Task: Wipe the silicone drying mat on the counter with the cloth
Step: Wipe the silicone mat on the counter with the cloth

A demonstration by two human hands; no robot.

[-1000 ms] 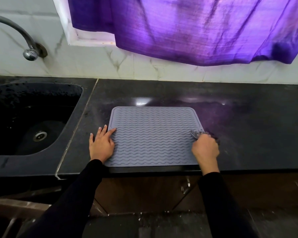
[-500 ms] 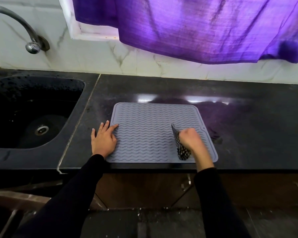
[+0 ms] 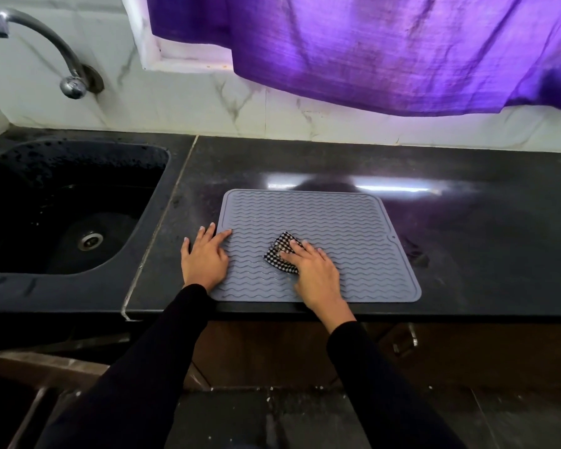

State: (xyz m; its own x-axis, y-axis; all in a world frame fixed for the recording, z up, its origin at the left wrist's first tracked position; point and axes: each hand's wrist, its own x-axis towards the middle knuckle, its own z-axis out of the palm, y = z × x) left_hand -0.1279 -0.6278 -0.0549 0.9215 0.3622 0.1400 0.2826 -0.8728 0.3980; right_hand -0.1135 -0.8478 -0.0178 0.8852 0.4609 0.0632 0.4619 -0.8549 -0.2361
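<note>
Head view: the silicone drying mat [image 3: 337,218] lies on the counter [image 3: 480,254], its left edge pinned by the flat, straight-fingered left hand [image 3: 204,259] against sliding, while the right hand [image 3: 316,275], fingers also straight, presses the checked cloth [image 3: 280,251] onto its middle.

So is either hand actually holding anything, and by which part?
Nothing is gripped. The right hand presses the checked cloth flat, fingers over its near right part. The left hand rests flat on the left edge of the mat.

No writing, label, brand mark, number or sign can be read on any surface in this view.
</note>
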